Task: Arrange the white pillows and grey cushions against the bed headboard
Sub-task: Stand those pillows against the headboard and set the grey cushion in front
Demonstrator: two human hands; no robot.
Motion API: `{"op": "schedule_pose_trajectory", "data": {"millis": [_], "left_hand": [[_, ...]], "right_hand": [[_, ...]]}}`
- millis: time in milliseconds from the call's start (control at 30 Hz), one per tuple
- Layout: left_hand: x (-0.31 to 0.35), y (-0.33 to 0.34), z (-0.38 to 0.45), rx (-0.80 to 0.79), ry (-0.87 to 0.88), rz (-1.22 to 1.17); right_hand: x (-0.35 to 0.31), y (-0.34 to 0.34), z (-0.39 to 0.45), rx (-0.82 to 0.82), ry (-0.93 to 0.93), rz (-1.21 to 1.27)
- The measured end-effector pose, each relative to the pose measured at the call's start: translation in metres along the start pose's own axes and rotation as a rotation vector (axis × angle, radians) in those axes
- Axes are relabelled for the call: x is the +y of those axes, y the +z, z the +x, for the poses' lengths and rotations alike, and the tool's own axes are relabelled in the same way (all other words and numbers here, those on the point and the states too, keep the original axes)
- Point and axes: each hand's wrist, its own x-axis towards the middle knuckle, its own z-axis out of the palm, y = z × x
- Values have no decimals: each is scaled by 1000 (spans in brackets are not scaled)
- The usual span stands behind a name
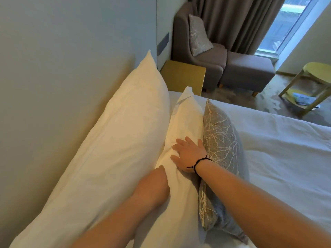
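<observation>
A large white pillow (pixel 114 140) leans against the pale headboard (pixel 53 68). In front of it stands a smaller white pillow (pixel 186 120), and a grey cushion (pixel 222 140) with a pale branch pattern leans against that one. My right hand (pixel 188 154) rests flat with spread fingers on the smaller white pillow, beside the cushion's top edge. My left hand (pixel 154 183) is pushed down between the two white pillows; its fingers are hidden in the fabric.
The white duvet (pixel 286 158) covers the bed to the right. Beyond the bed stand a gold bedside table (pixel 184 76), a grey armchair (pixel 206 56) holding another grey cushion (pixel 198 36), a footstool (pixel 249 72) and a yellow-green round side table (pixel 313 81).
</observation>
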Motion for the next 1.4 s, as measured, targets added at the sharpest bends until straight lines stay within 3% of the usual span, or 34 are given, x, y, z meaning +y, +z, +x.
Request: {"op": "schedule_pose_trajectory", "data": {"millis": [100, 267, 467, 600, 700, 833, 967, 1100, 1200, 1300, 1400], "left_hand": [[14, -27, 63, 94, 89, -4], [44, -69, 193, 163, 163, -29], [63, -83, 313, 129, 73, 89], [72, -87, 350, 106, 83, 251], [82, -96, 374, 160, 20, 151], [78, -123, 395, 226, -50, 108], [68, -143, 408, 143, -82, 445], [60, -132, 417, 291, -116, 396], [73, -123, 398, 310, -150, 310], [99, -113, 358, 328, 0, 190], [132, -84, 287, 356, 217, -91]], "right_hand": [[15, -9, 12, 93, 65, 69], [53, -39, 30, 373, 205, -88], [89, -22, 11, 256, 547, 462], [88, -10, 8, 289, 542, 509], [87, -7, 12, 291, 535, 538], [94, 0, 12, 319, 501, 579], [96, 5, 14, 352, 480, 586], [98, 6, 20, 341, 469, 621], [100, 6, 21, 350, 467, 655], [102, 3, 19, 350, 431, 744], [116, -1, 6, 399, 355, 1131]]}}
